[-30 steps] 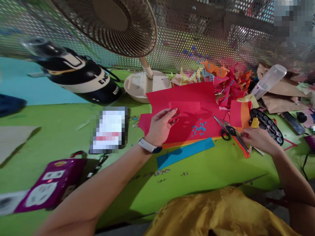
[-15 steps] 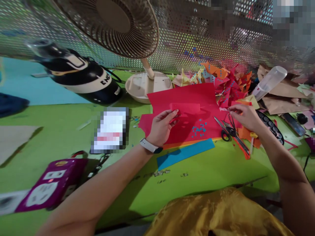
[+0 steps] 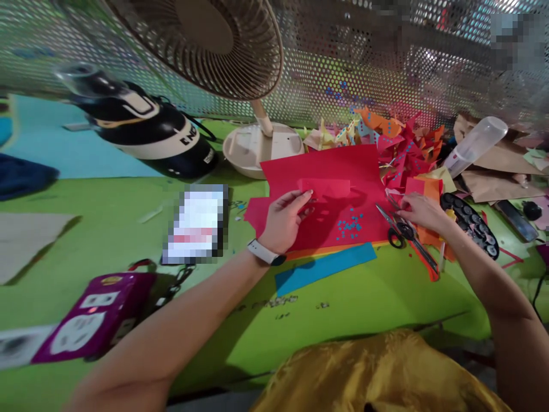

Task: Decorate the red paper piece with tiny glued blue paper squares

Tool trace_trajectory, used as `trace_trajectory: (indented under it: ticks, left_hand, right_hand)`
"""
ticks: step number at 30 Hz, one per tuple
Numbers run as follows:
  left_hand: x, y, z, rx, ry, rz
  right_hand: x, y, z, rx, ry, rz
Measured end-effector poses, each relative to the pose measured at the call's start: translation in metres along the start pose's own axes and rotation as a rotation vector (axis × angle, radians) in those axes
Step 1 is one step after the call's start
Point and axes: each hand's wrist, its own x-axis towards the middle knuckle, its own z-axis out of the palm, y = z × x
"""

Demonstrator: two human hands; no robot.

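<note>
Left hand: grip pinched closed on near-left end of the strip. Strip red, rectangular, slightly paler than the red sheet beneath, where blue bits lie scattered. Right hand beside scissors; its grip's opening and contents cannot be told.
</note>
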Motion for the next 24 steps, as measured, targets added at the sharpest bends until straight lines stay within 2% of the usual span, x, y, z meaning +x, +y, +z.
trace_trajectory:
  ticks: [4, 10, 15, 19, 24]
  left_hand:
    - [-0.001, 0.002, 0.001, -0.02, 0.009, -0.012]
    - [-0.002, 0.004, 0.004, -0.07, 0.013, -0.03]
    - [-0.002, 0.002, 0.001, -0.069, -0.005, -0.01]
    - [-0.002, 0.002, 0.001, -0.074, -0.004, -0.021]
    - [-0.003, 0.002, 0.001, -0.077, -0.007, -0.023]
  right_hand:
    - [-0.002, 0.004, -0.004, 0.146, 0.041, 0.041]
    - [-0.005, -0.002, -0.022, 0.821, 0.203, 0.02]
    - [-0.006, -0.014, -0.03, 1.218, 0.167, 0.051]
    - [-0.007, -0.026, -0.032, 1.417, 0.145, 0.087]
    - [-0.012, -0.048, -0.025, 1.634, 0.103, -0.022]
